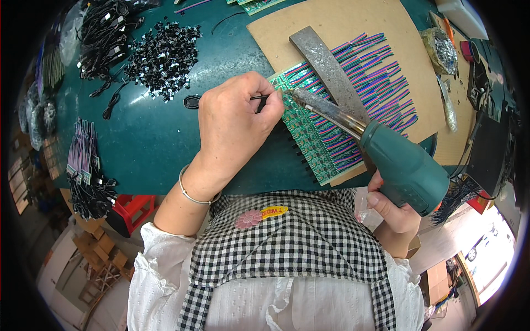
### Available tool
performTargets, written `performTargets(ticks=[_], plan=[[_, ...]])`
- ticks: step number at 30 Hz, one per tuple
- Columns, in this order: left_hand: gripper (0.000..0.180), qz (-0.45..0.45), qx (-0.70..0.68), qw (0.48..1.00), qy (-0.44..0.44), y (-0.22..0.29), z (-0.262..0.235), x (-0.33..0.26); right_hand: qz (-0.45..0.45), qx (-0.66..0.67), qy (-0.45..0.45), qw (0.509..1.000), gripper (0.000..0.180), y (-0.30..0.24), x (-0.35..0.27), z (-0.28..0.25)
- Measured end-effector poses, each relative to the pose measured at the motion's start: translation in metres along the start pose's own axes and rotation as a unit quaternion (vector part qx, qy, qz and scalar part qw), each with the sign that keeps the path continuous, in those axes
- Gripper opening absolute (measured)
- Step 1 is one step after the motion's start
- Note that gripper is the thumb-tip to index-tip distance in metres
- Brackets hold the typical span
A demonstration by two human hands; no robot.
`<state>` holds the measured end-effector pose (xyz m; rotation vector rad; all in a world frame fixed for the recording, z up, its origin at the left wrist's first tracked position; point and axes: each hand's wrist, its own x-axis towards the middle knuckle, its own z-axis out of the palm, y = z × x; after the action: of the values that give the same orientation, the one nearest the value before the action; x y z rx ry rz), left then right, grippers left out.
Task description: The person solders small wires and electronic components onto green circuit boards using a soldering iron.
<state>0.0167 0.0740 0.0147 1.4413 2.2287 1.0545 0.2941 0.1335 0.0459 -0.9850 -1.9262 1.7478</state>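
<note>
My left hand (234, 118) is closed in a pinch on a thin black cable (259, 98) at the upper left edge of a green circuit board panel (316, 144). A small black coil (191, 102) shows just left of that hand. My right hand (396, 212) grips a green soldering gun (408, 165) from below. Its metal tip points at the board, close to my left fingertips; whether it touches is hard to see. Rows of coloured wires (386, 102) fan out from the panel to the right. Across them lies a flat grey metal bar (331, 71).
Under the panel is a brown cardboard sheet (381, 19). Piles of small black connectors (163, 58) and bundled black cables (105, 33) sit at the far left. Nearer left, wired boards (83, 151) hang by the table edge. A foil-wrapped lump (440, 51) lies far right.
</note>
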Motion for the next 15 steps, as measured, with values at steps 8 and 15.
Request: performTargets(ticks=[8,15], plan=[[0.011,0.024,0.001,1.000,0.007,-0.003,0.001,0.000,0.004,0.167,0.132,0.977,0.067,-0.018,0.013,0.012],[0.013,0.025,-0.033,0.999,0.018,-0.003,0.003,0.000,0.018,0.192,0.103,0.976,0.064,-0.021,0.012,0.010]])
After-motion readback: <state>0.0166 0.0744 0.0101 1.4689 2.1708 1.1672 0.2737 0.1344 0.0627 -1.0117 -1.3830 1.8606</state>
